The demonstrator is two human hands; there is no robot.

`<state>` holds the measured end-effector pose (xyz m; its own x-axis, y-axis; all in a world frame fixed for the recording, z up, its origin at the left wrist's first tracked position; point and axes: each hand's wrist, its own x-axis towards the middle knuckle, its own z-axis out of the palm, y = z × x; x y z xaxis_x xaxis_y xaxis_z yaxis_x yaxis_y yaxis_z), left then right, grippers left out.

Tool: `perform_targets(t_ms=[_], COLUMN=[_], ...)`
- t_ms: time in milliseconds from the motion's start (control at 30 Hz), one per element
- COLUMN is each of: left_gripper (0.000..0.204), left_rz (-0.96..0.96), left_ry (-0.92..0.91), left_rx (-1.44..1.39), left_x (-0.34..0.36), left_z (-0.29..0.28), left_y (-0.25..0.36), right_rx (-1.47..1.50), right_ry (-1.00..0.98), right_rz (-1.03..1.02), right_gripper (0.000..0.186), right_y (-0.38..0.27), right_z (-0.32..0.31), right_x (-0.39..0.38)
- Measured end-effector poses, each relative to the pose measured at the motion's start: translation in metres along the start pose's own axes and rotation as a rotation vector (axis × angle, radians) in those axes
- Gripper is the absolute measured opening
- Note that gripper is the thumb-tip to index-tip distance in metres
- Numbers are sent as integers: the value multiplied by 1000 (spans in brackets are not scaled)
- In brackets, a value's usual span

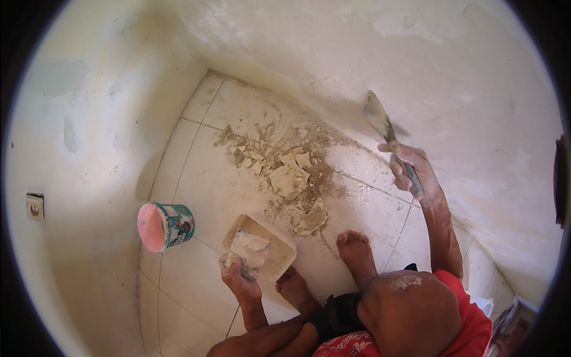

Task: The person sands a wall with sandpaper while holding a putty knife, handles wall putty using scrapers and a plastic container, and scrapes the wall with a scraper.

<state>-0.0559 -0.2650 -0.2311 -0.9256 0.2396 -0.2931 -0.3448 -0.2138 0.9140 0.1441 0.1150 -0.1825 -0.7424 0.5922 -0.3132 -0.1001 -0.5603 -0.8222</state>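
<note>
My right hand is closed around the handle of a putty knife. Its blade, smeared with pale filler, points up and away beside the right-hand wall; whether it touches the plaster I cannot tell. Lower down, my left hand grips a flat, rectangular plate coated with whitish filler, its handle hidden by my fingers. That plate is over a shallow cream plastic tub, which rests on the floor close to my foot.
Broken plaster flakes and brown dust lie on the white tiled floor along the wall. A green bucket with a pink inside lies tipped toward the left wall, which bears a socket. My bare feet are close by.
</note>
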Motion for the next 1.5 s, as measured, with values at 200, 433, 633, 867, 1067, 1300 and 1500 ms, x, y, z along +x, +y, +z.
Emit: perform_targets(t_ms=[200, 433, 633, 867, 1067, 1300, 1500], left_gripper=[27, 26, 26, 27, 27, 27, 27], left_rz=[-17, -33, -29, -38, -68, -65, -69], left_ry=[30, -6, 12, 29, 18, 4, 0], left_rx=[-14, -6, -8, -4, -1, 9, -2], left_x=[3, 6, 1, 0, 1, 0, -1], left_z=[-3, 0, 0, -9, 0, -8, -6], left_y=[-8, -11, -7, -9, -9, -12, -11], right_rx=[-112, -142, -5, 50, 71, 49, 68], right_ry=[159, 97, 77, 107, 125, 98, 48], right_rz=[-25, 123, 1, -75, -96, -139, -108], right_gripper=[50, 23, 25, 28, 30, 30, 32], right_y=[8, 41, 71, 79, 79, 71, 60], right_z=[-1, 83, 120, 120, 106, 96, 70], right_x=[-62, 8, 116, 130, 117, 97, 87])
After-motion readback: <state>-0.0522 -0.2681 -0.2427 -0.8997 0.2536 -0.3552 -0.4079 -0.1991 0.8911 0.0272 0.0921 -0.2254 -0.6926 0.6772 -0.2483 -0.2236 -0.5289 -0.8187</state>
